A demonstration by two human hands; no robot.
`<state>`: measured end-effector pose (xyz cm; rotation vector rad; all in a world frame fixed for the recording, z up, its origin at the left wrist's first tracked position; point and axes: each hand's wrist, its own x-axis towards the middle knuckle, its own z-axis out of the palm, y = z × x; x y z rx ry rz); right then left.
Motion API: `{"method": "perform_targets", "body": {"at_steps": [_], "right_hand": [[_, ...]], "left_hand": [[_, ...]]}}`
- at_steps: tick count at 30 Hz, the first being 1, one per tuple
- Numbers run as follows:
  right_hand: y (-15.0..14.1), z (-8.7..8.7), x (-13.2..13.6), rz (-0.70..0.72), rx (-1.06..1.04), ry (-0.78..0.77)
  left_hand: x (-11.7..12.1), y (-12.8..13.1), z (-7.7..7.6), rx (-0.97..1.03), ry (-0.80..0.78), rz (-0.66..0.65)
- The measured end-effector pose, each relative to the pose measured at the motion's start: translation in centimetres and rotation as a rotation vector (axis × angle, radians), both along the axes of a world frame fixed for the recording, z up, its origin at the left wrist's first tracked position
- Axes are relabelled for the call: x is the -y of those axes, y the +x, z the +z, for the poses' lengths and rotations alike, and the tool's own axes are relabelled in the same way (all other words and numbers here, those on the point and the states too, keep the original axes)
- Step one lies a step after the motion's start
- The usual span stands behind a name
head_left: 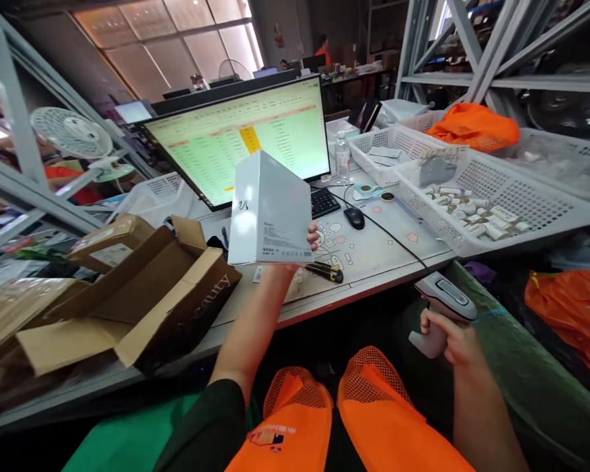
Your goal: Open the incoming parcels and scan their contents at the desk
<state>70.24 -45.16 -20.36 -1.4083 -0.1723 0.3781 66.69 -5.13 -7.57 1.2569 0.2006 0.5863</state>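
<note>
A white product box (284, 213) with small printed text on its side is held up by my left hand (313, 236), just in front of the monitor (196, 141). Most of that hand is hidden behind the box; fingertips show round its right edge. My right hand (450, 337) is wrapped around the handle of a grey-and-white barcode scanner (445, 298), low at the right past the desk edge. The scanner's cable runs up across the desk. Below the box, a yellow-and-black utility knife (327, 271) lies on the desk (373, 259).
An open cardboard box (128, 295) and a smaller carton (111, 239) crowd the left. A keyboard (324, 203), a mouse (354, 217) and a tape roll (366, 190) are on the desk. White baskets (535, 196) stand at right, one holding several small rolls (476, 213). Metal frames flank both sides.
</note>
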Motion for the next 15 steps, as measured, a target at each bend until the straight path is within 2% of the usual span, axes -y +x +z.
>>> {"method": "perform_targets", "body": {"at_steps": [2, 4, 7, 11, 13, 15], "right_hand": [[-0.3, 0.8, 0.0, 0.07, 0.024, -0.019], [-1.0, 2.5, -0.3, 0.184, 0.058, -0.042], [-2.5, 6.2, -1.9, 0.347, 0.047, -0.083], [-3.6, 10.9, -5.3, 0.604, -0.038, -0.177], [-2.8, 12.0, -6.4, 0.679, -0.006, -0.232], [-0.8, 12.1, -6.8, 0.644, 0.015, -0.261]], "left_hand": [[1.0, -1.2, -0.6, -0.065, -0.172, -0.176], [1.5, -1.9, -1.3, -0.094, -0.261, -0.244], [1.6, -1.9, -2.4, -0.147, -0.268, -0.25], [0.5, -1.7, -3.6, -0.237, -0.262, -0.281], [-0.6, -2.9, -4.0, -0.237, -0.265, -0.245], [-2.1, -5.5, -4.6, -0.224, -0.245, -0.168]]}}
